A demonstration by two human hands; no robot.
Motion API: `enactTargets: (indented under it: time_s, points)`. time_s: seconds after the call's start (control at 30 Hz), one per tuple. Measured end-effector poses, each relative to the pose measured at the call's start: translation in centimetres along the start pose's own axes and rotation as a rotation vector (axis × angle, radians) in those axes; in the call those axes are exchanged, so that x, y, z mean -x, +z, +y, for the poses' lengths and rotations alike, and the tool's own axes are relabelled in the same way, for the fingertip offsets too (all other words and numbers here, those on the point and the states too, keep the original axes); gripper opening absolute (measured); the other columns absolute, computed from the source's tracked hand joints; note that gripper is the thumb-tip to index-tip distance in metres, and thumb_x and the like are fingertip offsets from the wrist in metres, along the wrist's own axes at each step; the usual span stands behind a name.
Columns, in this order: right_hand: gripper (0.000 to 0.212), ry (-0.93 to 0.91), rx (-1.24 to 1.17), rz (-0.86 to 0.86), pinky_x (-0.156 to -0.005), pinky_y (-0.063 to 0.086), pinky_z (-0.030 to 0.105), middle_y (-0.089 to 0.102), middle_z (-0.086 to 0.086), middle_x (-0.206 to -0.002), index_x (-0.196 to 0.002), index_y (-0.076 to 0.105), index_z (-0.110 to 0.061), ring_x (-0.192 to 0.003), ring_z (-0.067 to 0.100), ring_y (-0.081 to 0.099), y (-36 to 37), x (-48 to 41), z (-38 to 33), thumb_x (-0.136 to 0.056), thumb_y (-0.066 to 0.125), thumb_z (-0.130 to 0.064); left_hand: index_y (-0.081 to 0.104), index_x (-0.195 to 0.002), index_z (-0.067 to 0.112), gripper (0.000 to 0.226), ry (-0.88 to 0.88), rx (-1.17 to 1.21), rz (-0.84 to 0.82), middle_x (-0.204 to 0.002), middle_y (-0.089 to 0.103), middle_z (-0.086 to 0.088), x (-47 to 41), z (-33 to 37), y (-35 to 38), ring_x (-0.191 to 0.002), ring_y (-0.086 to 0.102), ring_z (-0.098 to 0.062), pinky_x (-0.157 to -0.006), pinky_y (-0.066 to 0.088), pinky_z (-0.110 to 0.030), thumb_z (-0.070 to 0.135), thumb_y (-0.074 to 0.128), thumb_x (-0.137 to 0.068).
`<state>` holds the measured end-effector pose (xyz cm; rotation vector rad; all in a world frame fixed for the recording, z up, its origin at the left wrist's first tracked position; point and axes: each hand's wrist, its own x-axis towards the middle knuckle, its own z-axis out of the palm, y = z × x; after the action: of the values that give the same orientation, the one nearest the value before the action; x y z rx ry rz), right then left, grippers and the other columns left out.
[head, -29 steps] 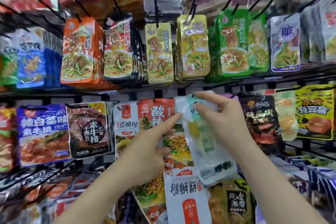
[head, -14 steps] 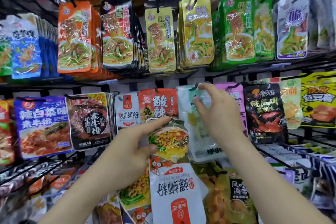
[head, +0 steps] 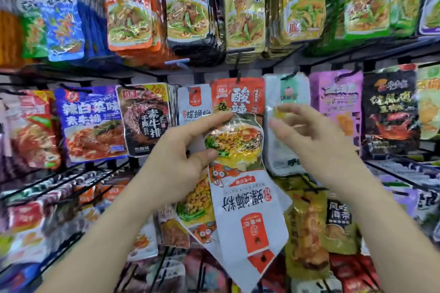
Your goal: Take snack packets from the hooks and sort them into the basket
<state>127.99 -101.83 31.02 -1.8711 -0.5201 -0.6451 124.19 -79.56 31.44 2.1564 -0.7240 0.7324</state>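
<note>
My left hand [head: 181, 157] grips a fanned bunch of snack packets [head: 247, 216]. They are white and red with noodle pictures, held upside down in front of the rack. An orange-red packet [head: 238, 95] hangs on a hook just above them. A white-and-green packet [head: 289, 93] hangs on the neighbouring hook to the right. My right hand [head: 309, 140] is blurred in front of that packet's lower half, fingers spread and nothing in them. No basket is in view.
Black wire hooks [head: 238, 64] hold rows of packets on every side: a purple packet [head: 338, 102] and a black one [head: 390, 112] to the right, a black-brown one [head: 145, 116] and a blue one [head: 90, 121] to the left. Lower hooks [head: 71, 181] jut towards me.
The white-and-green packet went from tilted in my right hand to hanging straight at its hook. My right hand came off its top and dropped lower. The view moved closer.
</note>
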Motion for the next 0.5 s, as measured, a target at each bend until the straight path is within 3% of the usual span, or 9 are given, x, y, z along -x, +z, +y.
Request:
enactTargets:
  time_s: [0.07, 0.13, 0.2, 0.23, 0.27, 0.3, 0.33, 0.4, 0.5]
  points:
    - [0.057, 0.054, -0.056, -0.327, -0.071, 0.047, 0.011, 0.061, -0.030, -0.104, -0.114, 0.041, -0.063, -0.094, -0.012, 0.058, 0.9, 3.1, -0.8, -0.061, 0.061, -0.068, 0.050, -0.128, 0.042, 0.065, 0.021, 0.037, -0.014, -0.132, 0.049, 0.030, -0.2, -0.1, 0.1, -0.130, 0.036, 0.014, -0.110, 0.033, -0.018, -0.008, 0.058, -0.088]
    - [0.059, 0.098, -0.175, -0.485, -0.069, 0.055, 0.016, 0.063, -0.035, -0.102, -0.108, 0.034, -0.071, -0.091, -0.010, 0.064, 1.9, 4.3, -0.8, -0.067, 0.072, -0.051, 0.051, -0.129, 0.039, 0.063, 0.047, 0.042, -0.020, -0.134, 0.050, 0.028, -0.3, -0.1, 0.5, -0.131, 0.037, 0.010, -0.109, 0.033, -0.019, -0.008, 0.058, -0.088]
    - [0.068, 0.122, -0.216, -0.435, -0.066, 0.059, 0.025, 0.068, -0.020, -0.100, -0.109, 0.034, -0.071, -0.086, 0.003, 0.070, 2.2, 4.1, 0.1, -0.067, 0.077, -0.040, 0.051, -0.130, 0.034, 0.060, 0.046, 0.049, 0.011, -0.130, 0.054, 0.024, -0.5, -0.3, 0.8, -0.130, 0.039, 0.002, -0.110, 0.033, -0.020, -0.008, 0.059, -0.088]
    - [0.069, 0.134, -0.235, -0.386, -0.065, 0.059, 0.026, 0.069, -0.016, -0.098, -0.109, 0.035, -0.070, -0.084, 0.005, 0.071, 2.3, 3.9, 0.3, -0.067, 0.078, -0.037, 0.051, -0.131, 0.032, 0.058, 0.040, 0.060, 0.029, -0.132, 0.043, 0.011, -0.6, -0.5, 1.0, -0.128, 0.041, -0.004, -0.110, 0.035, -0.022, -0.006, 0.059, -0.089]
    - [0.068, 0.137, -0.261, -0.349, -0.063, 0.058, 0.025, 0.070, -0.015, -0.096, -0.111, 0.036, -0.066, -0.082, 0.006, 0.071, 2.3, 4.0, 0.5, -0.068, 0.078, -0.034, 0.050, -0.133, 0.033, 0.056, 0.031, 0.086, 0.041, -0.121, 0.064, 0.008, -0.6, -0.8, 1.2, -0.122, 0.051, -0.014, -0.107, 0.041, -0.029, -0.001, 0.061, -0.089]
    - [0.063, 0.138, -0.291, -0.320, -0.062, 0.058, 0.025, 0.071, -0.016, -0.094, -0.110, 0.040, -0.061, -0.080, 0.005, 0.071, 2.3, 4.1, 0.7, -0.069, 0.077, -0.031, 0.050, -0.132, 0.036, 0.053, 0.019, 0.133, 0.045, -0.098, 0.068, 0.003, -0.6, -1.1, 1.5, -0.108, 0.060, -0.033, -0.097, 0.050, -0.043, 0.005, 0.062, -0.090]
    - [0.057, 0.142, -0.317, -0.291, -0.061, 0.059, 0.026, 0.072, -0.017, -0.092, -0.108, 0.044, -0.056, -0.079, 0.006, 0.072, 2.4, 4.3, 0.7, -0.070, 0.076, -0.028, 0.049, -0.128, 0.037, 0.049, 0.010, 0.184, 0.059, -0.089, 0.064, -0.025, -0.7, -1.3, 1.6, -0.085, 0.061, -0.045, -0.077, 0.055, -0.051, 0.009, 0.063, -0.090]
    - [0.043, 0.151, -0.341, -0.202, -0.065, 0.061, 0.035, 0.074, -0.014, -0.091, -0.102, 0.054, -0.041, -0.078, 0.010, 0.072, 2.6, 4.5, 1.0, -0.069, 0.076, -0.026, 0.050, -0.115, 0.030, 0.036, -0.005, 0.254, 0.110, -0.062, 0.046, -0.031, -0.7, -1.6, 1.9, -0.049, 0.045, -0.042, -0.044, 0.042, -0.041, 0.009, 0.064, -0.089]
    - [0.030, 0.153, -0.309, -0.086, -0.070, 0.060, 0.039, 0.075, -0.008, -0.091, -0.097, 0.061, -0.025, -0.078, 0.012, 0.072, 2.7, 4.7, 1.3, -0.072, 0.078, -0.023, 0.049, -0.101, 0.022, 0.024, -0.050, 0.358, 0.137, -0.059, 0.049, -0.029, -0.7, -1.4, 2.2, -0.044, 0.043, -0.042, -0.040, 0.039, -0.041, 0.008, 0.065, -0.088]
